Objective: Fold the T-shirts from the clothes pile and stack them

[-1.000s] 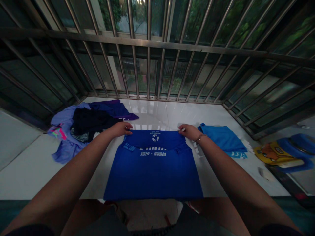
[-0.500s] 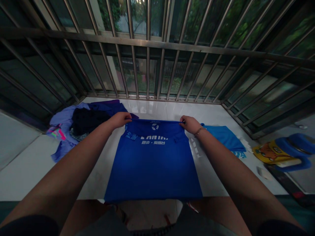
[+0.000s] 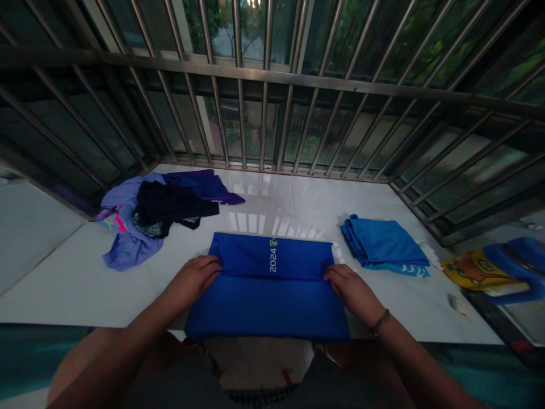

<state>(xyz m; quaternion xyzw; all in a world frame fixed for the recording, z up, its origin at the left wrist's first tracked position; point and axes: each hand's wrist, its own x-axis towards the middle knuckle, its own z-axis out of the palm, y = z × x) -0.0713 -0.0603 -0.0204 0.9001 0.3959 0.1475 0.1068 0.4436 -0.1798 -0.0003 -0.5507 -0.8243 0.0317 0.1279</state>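
A royal blue shirt lies on the white ledge in front of me, its far part folded over toward me. The folded flap shows a white "2024" print running sideways. At the flap's left corner, my left hand pinches the fabric, fingers closed. My right hand does the same at the right corner, a thin bracelet on its wrist. The near edge of the shirt reaches the front edge of the ledge.
To the right lies a folded lighter blue garment. A loose heap of purple and black clothes is at the left. Beyond it, a yellow and blue object sits far right. Metal window bars stand behind the white ledge.
Both hands have come toward me, bringing the shirt's far edge down over its front. The white lettering is covered, and the back print now faces up.
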